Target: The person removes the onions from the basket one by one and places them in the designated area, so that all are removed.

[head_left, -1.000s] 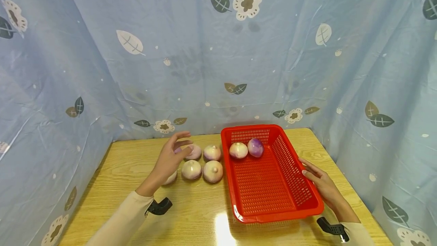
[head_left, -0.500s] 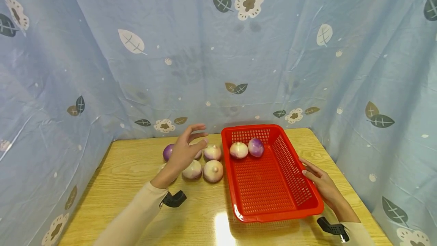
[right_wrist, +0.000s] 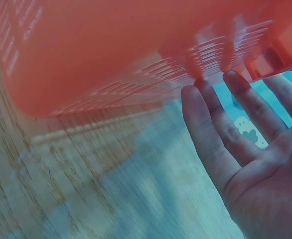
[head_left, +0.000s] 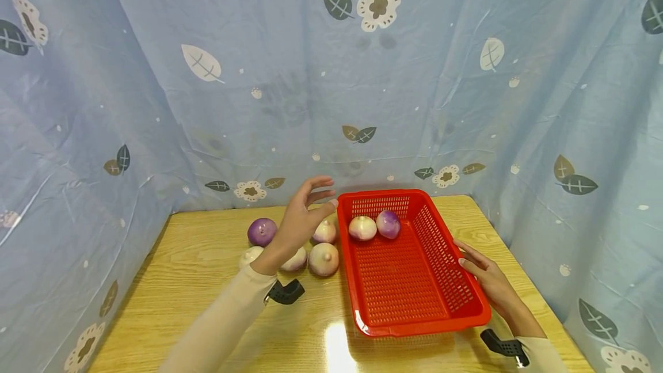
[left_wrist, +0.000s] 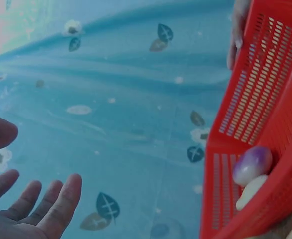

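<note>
My left hand [head_left: 300, 217] is held over the turnips left of the red plastic basket [head_left: 399, 286], thumb and fingers spread apart. Nothing lies between them in the left wrist view, where the hand [left_wrist: 36, 209] shows at lower left. Beneath and around it sit a purple turnip [head_left: 262, 232], a white turnip [head_left: 323, 259] and several more, partly hidden by hand and wrist. Inside the basket, at its far end, a pale turnip [head_left: 362, 228] touches a purple-topped turnip [head_left: 388, 224]. With nearly straight fingers, my right hand [head_left: 489, 281] touches the basket's right side.
A wooden table [head_left: 197, 281] carries everything. Blue patterned curtain [head_left: 290, 102] encloses the back and both sides. The basket's raised rim [head_left: 354, 298] stands just right of the turnips on the table.
My left hand has moved right and slightly up, from the left turnips towards the basket's left rim, uncovering the purple turnip. The right hand, basket and turnips have stayed in place.
</note>
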Available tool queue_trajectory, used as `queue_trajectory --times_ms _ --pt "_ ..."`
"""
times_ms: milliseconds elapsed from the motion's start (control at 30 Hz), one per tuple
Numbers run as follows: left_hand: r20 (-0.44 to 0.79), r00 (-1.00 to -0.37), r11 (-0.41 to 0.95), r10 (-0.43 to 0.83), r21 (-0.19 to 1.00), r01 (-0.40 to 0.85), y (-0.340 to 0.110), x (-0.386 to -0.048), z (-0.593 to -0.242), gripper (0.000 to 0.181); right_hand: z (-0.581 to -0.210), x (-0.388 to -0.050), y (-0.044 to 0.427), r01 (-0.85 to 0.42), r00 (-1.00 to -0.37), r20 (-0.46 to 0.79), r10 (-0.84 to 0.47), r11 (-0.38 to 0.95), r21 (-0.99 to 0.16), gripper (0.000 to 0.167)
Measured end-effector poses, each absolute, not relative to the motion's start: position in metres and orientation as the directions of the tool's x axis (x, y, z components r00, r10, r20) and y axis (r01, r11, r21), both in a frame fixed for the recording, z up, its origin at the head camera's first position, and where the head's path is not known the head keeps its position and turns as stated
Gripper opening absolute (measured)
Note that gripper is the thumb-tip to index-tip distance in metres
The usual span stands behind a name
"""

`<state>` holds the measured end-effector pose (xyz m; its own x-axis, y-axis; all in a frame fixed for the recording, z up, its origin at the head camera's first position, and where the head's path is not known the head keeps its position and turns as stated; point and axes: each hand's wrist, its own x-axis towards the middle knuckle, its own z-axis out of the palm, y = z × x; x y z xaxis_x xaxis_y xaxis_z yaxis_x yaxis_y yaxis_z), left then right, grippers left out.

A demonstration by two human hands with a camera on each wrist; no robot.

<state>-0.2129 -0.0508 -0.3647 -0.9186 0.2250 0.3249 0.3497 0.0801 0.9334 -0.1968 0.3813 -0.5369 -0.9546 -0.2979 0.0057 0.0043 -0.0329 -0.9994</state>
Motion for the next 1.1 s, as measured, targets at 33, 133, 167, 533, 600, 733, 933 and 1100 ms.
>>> queue_trajectory --times_ms 33,133,167,533,600,733,933,1100 --pt "0.327 -0.918 0.072 0.225 0.934 0.35 -0.048 -0.214 -0.365 0.046 -0.537 -0.197 0.381 0.006 -0.955 0.004 -0.298 -0.033 -0.999 0.056" --pt "0.323 -0.918 0.033 0.232 0.94 0.339 -0.04 -0.216 -0.364 0.045 -0.537 -0.197 0.381 0.008 -0.955 0.002 -0.297 -0.033 -0.999 0.056" --pt "0.316 -0.919 0.024 0.235 0.944 0.33 -0.037 -0.216 -0.364 0.045 -0.537 -0.197 0.381 0.009 -0.955 0.001 -0.296 -0.033 -0.999 0.056" --pt "0.232 -0.935 -0.044 0.267 0.973 0.229 -0.01 -0.224 -0.371 0.044 -0.538 -0.197 0.381 0.006 -0.957 0.003 -0.291 -0.031 -1.0 0.056" --pt "0.215 -0.94 -0.048 0.263 0.977 0.21 -0.006 -0.227 -0.373 0.044 -0.539 -0.197 0.382 0.002 -0.956 0.007 -0.293 -0.031 -1.0 0.055" --pt "0.181 -0.95 -0.027 0.255 0.983 0.18 0.002 -0.233 -0.377 0.046 -0.541 -0.197 0.383 -0.01 -0.954 0.021 -0.298 -0.039 -0.999 0.055" --pt "0.139 -0.959 0.078 0.247 0.984 0.163 0.013 -0.24 -0.383 0.046 -0.54 -0.197 0.383 -0.011 -0.956 0.019 -0.293 -0.032 -0.999 0.056" --pt "0.095 -0.965 0.097 0.245 0.988 0.122 0.022 -0.243 -0.389 0.048 -0.538 -0.197 0.381 -0.016 -0.96 0.018 -0.278 -0.009 -1.0 0.056"
